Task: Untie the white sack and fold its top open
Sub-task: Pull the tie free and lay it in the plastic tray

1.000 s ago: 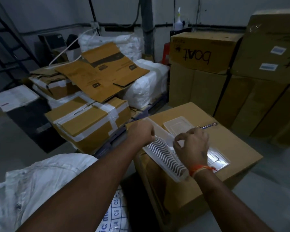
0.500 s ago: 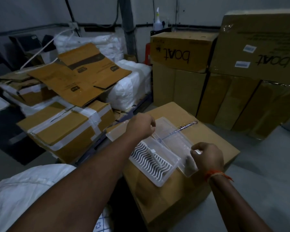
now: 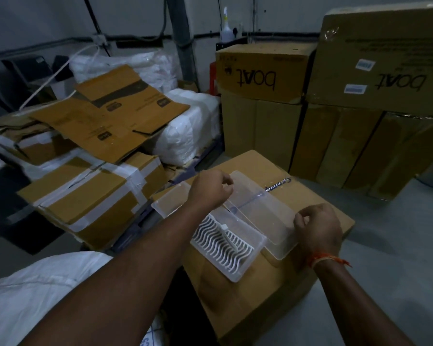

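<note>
Both hands grip a clear plastic tray point(image 3: 258, 216) on the cardboard box point(image 3: 318, 203): left hand point(image 3: 210, 191) fingers closed on its far rim, right hand point(image 3: 318, 228) fingers closed on its right edge; the white sack point(image 3: 35, 293) lies at lower left.

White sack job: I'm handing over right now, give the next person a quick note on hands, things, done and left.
Left hand: closed, pinching something at the clear trays on the box; what it pinches is too small to tell.
Right hand: gripping the near end of the long clear tray.
White sack: bottom left, under the left forearm, neither hand on it. Its tie is not in view.
Done: nothing visible on the sack.
Left: let go of the trays, find the tie, untie, fold the top open.
</note>
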Tool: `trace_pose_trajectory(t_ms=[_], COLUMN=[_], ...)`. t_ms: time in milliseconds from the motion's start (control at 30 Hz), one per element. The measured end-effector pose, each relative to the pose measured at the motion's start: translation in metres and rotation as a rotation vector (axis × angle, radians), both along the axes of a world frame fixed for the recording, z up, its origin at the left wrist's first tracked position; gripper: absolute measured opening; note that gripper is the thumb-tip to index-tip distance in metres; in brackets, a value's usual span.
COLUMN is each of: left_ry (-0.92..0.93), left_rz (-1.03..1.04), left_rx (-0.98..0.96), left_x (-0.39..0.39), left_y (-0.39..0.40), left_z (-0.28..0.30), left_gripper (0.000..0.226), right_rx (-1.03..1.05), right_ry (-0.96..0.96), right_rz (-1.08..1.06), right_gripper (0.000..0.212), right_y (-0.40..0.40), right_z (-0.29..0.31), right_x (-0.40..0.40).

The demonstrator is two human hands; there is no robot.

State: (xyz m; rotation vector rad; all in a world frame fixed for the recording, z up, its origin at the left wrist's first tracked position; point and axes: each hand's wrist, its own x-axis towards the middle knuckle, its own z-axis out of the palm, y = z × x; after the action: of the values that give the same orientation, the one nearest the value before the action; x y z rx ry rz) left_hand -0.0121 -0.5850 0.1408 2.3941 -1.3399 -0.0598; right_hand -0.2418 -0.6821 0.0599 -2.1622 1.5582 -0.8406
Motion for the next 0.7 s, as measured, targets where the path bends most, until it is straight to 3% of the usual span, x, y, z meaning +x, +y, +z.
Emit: trace_pose_trajectory(t_ms=[133, 300, 400, 467, 600, 700], left_ry=[0.168, 0.711, 0.839, 0.873, 0.979, 1.018], left_rz=[0.065, 0.228, 0.319, 0.367, 0.427, 0.487], left_rx=[-0.115, -0.415, -0.516, -0.533, -0.528, -0.566], left_x=[0.003, 0.008, 0.017, 0.022, 0.026, 0.029], left_y=[0.005, 0.017, 0.029, 0.039, 0.055, 0.070], left_z=[0.005, 0.017, 0.027, 0.032, 0.038, 0.039], left_gripper=[0.023, 0.040, 0.045, 0.040, 0.030, 0.031], right_rx=[-0.261, -0.662, -0.811, -0.874, -0.945, -0.713], right_ry=[-0.111, -0.227, -0.256, -0.252, -0.247, -0.232], right_rz=[0.135, 0.376, 0.522, 0.582, 0.667, 0.652], right_gripper=[0.005, 0.014, 0.027, 0.033, 0.022, 0.020], right_y=[0.021, 0.051, 0.070, 0.081, 0.106, 0.123], right_z=[0.022, 0.040, 0.050, 0.055, 0.065, 0.068], right_x=[0.003, 0.007, 0.010, 0.010, 0.006, 0.003])
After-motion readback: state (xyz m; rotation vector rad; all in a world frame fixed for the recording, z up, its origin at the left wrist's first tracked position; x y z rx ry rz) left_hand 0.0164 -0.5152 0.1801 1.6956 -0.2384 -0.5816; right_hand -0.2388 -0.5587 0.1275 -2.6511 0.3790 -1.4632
